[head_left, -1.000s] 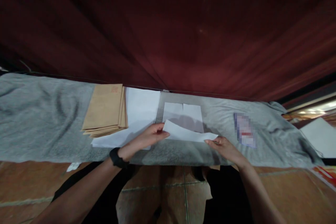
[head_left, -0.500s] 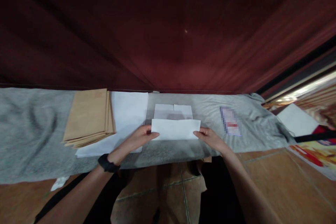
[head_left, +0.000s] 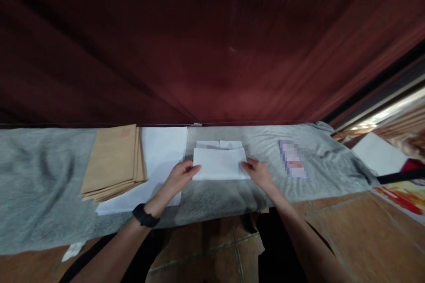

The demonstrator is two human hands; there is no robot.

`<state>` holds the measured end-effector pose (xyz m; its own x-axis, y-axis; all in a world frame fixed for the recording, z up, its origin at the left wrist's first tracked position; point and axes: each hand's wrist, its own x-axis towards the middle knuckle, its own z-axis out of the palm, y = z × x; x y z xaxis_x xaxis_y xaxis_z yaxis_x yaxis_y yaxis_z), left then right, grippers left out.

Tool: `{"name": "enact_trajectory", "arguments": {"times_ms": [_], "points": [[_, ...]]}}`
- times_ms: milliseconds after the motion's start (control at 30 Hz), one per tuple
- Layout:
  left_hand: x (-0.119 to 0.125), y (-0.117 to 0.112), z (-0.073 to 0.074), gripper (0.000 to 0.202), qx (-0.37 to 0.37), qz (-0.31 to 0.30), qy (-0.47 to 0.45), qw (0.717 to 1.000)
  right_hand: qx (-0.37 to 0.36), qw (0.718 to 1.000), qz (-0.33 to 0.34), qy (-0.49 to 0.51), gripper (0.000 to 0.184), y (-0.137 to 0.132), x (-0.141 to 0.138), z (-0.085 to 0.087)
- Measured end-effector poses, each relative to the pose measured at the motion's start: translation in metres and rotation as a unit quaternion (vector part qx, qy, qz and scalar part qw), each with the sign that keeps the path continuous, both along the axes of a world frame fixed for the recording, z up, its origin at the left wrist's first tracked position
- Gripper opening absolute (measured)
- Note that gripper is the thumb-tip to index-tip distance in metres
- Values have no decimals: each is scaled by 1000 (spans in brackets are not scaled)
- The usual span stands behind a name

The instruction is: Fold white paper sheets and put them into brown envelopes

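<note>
A folded sheet of white paper [head_left: 219, 163] is held between both hands over the grey cloth. My left hand [head_left: 183, 173] pinches its left edge, thumb on top. At the right edge my right hand [head_left: 257, 172] grips it the same way, with the fingers behind hidden. Just beyond, partly covered by this sheet, lie other white folded papers [head_left: 231, 144]. To the left, a stack of brown envelopes [head_left: 111, 154] rests partly over a pile of white paper sheets [head_left: 164, 150].
A grey cloth [head_left: 212, 203] covers the long narrow surface, with a dark red curtain-like wall [head_left: 212, 53] behind. A blurred purple item [head_left: 293, 159] lies on the right. Tiled floor [head_left: 195, 250] and a colourful printed sheet [head_left: 405, 199] show below.
Both hands have brought the folded paper down toward the cloth, and it now overlaps more of the papers behind. My right hand has shifted slightly left. The view has tilted a little.
</note>
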<state>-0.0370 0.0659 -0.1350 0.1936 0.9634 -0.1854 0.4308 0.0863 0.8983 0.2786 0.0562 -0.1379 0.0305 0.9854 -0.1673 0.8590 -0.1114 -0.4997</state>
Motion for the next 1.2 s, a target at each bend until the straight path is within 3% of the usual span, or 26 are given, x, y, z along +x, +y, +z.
{"name": "enact_trajectory", "arguments": {"times_ms": [233,567,867,1200], "points": [[11,9,0,38,94,36,171,980,-19,994,-21,-103,32,6,-13,4],[22,14,9,30,52,43,351,934,-31,985,-39,-163,38,12,-23,7],[31,20,18,31,21,46,409,911,-25,978,-57,-200,40,17,-32,11],[35,18,14,35,56,36,454,889,6,970,-67,-232,40,20,-39,9]]}}
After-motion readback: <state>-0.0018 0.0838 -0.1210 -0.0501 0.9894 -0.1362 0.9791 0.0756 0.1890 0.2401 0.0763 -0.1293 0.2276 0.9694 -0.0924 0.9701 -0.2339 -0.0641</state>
